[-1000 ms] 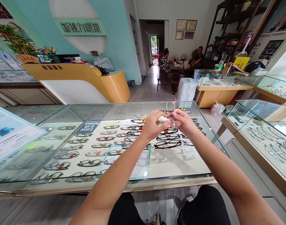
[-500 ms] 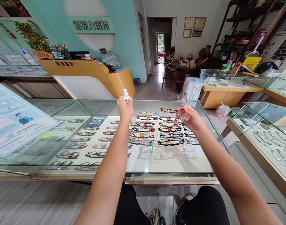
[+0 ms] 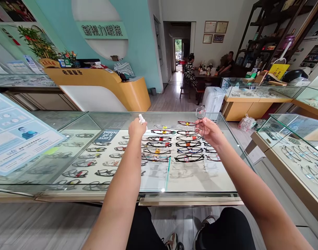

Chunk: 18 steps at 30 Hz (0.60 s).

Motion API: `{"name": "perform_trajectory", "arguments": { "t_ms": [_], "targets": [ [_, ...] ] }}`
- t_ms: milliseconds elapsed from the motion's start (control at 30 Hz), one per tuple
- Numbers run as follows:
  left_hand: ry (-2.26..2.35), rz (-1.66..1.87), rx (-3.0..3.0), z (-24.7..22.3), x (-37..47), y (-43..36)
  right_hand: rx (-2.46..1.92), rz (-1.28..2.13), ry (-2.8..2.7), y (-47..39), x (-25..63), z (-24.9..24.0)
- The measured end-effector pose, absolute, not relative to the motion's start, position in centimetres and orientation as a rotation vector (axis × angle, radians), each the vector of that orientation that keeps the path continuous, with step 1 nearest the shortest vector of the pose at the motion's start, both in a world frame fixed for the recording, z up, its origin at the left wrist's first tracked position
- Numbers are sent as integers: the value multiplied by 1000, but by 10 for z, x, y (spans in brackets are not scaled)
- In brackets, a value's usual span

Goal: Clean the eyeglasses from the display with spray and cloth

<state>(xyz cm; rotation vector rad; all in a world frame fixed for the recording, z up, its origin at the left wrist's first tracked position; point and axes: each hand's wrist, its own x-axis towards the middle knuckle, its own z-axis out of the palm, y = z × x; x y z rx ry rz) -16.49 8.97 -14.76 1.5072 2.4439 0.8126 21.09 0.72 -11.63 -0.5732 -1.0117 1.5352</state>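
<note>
My left hand (image 3: 137,127) is closed round a white spray bottle (image 3: 141,118) over the far part of the glass display case (image 3: 200,185). Only the bottle's nozzle end shows past my fingers; its body is mostly hidden. In my right hand (image 3: 210,132) is a pair of thin-framed eyeglasses (image 3: 200,111), pinched between thumb and fingers. The glasses stand on end, one lens up and the other partly in front of my fingers. Below both hands, rows of eyeglass frames (image 3: 189,158) with coloured tags lie inside the case.
A blue-and-white printed board (image 3: 20,135) lies at the left. Beyond the case are a yellow-and-white counter (image 3: 132,92) and a wrapped pale suitcase (image 3: 213,99). More glass cases (image 3: 302,152) stand at the right. Two people sit at a table (image 3: 203,75) at the back.
My left hand has lowered and tipped the spray bottle, so less of it shows. My right hand still holds the eyeglasses and has shifted very slightly left.
</note>
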Motion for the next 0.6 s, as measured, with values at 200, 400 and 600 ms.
{"name": "perform_trajectory", "arguments": {
  "t_ms": [200, 400, 600],
  "targets": [
    [2413, 753, 1508, -154, -168, 94, -548, 1545, -1014, 7, 211, -118],
    [2379, 804, 1490, -155, -168, 92, -551, 1550, -1021, 6, 211, -117],
    [2444, 1311, 1268, -129, -163, 77, -576, 1526, -1027, 4, 211, -114]
  ]
}}
